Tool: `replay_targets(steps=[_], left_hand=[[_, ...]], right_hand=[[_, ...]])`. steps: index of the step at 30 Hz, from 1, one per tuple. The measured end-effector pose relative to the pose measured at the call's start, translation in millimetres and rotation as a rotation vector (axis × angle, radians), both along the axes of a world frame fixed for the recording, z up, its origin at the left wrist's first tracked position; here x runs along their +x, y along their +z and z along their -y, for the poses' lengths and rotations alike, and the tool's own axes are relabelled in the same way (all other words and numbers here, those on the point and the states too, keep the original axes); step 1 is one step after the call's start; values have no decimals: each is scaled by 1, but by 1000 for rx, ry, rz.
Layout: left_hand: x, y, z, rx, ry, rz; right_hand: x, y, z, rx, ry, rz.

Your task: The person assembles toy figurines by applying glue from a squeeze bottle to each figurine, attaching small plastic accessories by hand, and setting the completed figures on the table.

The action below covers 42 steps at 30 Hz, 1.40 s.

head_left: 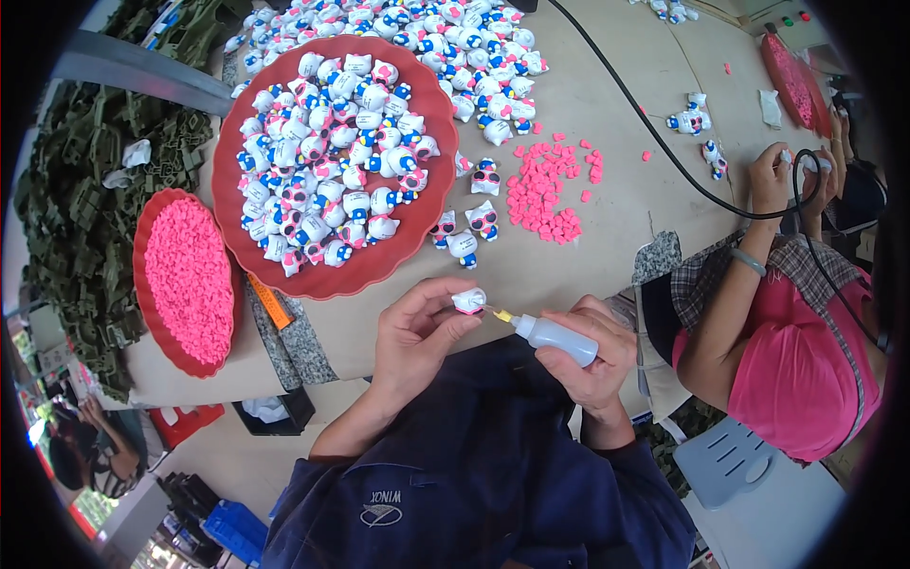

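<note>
Between its thumb and fingertips, my left hand (414, 332) pinches a small white cat-like figurine head (469, 301) with a pink edge. My right hand (599, 351) is wrapped round a translucent squeeze bottle (559, 339) with a yellow-based fine nozzle (504, 316). The nozzle's tip points left and reaches the figurine piece, or comes very close to it. Just beyond my hands lie several finished-looking figurines, one a white figurine with pink sunglasses (482, 220). Small pink pieces (545, 194) are strewn on the table beside them.
A red scalloped tray (427, 237) heaped with figurines stands at the left. Next to it is a red oval dish (142, 248) of pink pieces. Green plastic parts (71, 209) pile up farther left. A black cable (654, 137) crosses the table. At right sits a co-worker in pink (796, 351).
</note>
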<state>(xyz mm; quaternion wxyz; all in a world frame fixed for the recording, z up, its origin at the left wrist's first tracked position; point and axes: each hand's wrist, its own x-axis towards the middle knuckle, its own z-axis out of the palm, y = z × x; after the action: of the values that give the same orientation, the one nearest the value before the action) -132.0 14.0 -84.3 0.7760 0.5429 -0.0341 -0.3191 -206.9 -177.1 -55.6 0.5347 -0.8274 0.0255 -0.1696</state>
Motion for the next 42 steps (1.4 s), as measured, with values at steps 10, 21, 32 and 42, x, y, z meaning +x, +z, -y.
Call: replay_targets(steps=[10, 21, 32, 42], left_hand=[[-2, -2, 2, 10, 23, 38], [-1, 0, 2, 32, 54, 46], [-6, -2, -3, 101, 12, 17], [-11, 4, -6, 141, -9, -17]], right_hand=[[-2, 2, -2, -2, -15, -90], [-1, 2, 1, 3, -29, -80], [7, -17, 2, 405, -173, -145], [33, -18, -8, -65, -147, -56]])
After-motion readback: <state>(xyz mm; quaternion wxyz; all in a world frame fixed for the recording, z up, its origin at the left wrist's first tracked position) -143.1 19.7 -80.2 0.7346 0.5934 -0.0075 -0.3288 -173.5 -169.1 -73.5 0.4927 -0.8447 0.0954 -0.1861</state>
